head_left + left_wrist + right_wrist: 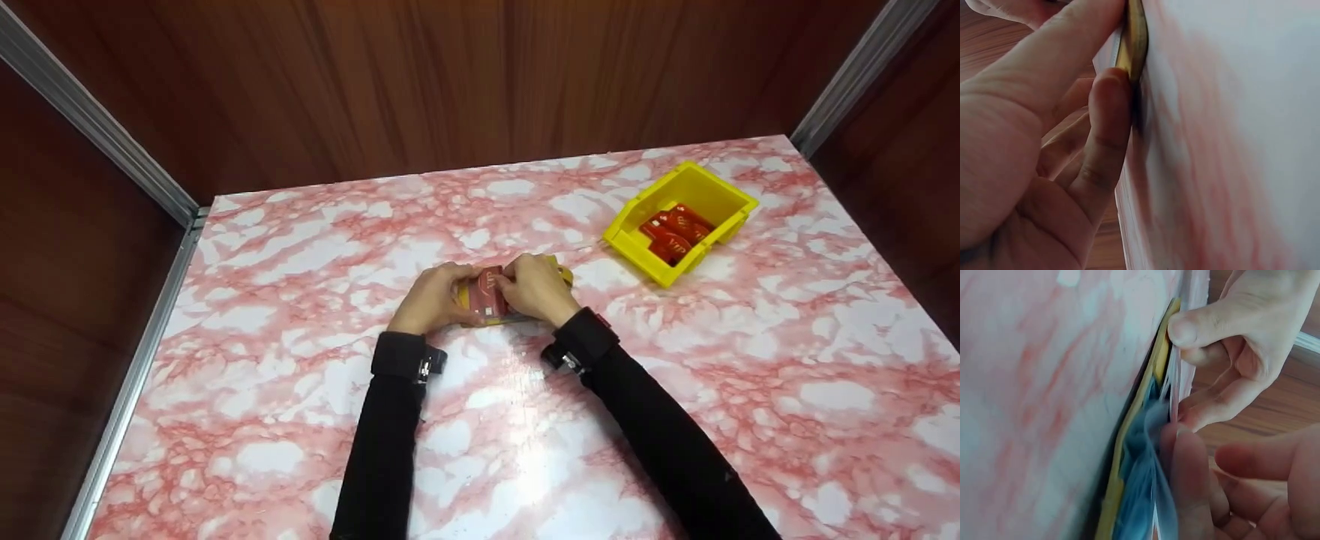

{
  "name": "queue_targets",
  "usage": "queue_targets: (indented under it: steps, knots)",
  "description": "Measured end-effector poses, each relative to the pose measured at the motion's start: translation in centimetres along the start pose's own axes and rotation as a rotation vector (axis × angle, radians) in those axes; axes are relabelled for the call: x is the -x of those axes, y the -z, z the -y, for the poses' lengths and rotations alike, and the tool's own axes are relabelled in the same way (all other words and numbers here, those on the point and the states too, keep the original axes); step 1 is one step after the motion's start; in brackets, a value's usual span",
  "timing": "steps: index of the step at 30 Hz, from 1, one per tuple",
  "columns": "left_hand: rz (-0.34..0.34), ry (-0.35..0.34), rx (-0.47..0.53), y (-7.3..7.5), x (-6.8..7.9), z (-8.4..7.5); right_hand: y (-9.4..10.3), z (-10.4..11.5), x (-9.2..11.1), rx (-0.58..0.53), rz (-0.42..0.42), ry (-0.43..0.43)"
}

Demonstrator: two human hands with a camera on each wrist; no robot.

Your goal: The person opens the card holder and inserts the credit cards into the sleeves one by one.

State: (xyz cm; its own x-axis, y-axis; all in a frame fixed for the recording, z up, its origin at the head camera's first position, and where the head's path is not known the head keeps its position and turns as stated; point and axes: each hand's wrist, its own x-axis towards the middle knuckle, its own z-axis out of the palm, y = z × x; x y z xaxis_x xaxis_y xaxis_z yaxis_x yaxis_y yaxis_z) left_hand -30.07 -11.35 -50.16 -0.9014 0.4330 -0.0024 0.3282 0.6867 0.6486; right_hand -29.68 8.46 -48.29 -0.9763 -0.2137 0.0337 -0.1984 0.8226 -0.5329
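A yellow-edged card holder [1129,433] with clear, bluish sleeves [1145,467] lies spread low on the table, between both hands. A red card [491,294] marked VIP shows on its sleeves in the head view. My left hand [435,298] grips the holder's left side, thumb toward me and fingers along the far edge. In the left wrist view, that hand [1055,129] hides most of the holder. My right hand [538,286] has curled fingers at the card's right edge and appears to pinch it. Its exact hold is partly hidden in the right wrist view.
A yellow bin [724,199] stands at the back right of the pink-and-white marbled table [300,420], with several red VIP cards [677,231] inside. Brown wood-patterned panels [450,82] rise behind and at both sides.
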Motion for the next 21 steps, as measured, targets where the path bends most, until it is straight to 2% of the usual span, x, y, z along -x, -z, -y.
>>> queue_targets:
  steps: [4, 11, 21]
  knots:
    - [0.018, -0.001, 0.015, 0.0, 0.0, 0.0, 0.4, -0.5, 0.0, 0.029, 0.04, 0.015]
    - [0.035, 0.041, 0.0, 0.1, 0.1, 0.0, 1.9, -2.6, 0.1, 0.04, 0.122, 0.102]
    - [0.052, 0.064, -0.012, 0.1, 0.0, -0.2, 3.7, -4.7, 0.2, 0.082, 0.187, 0.064]
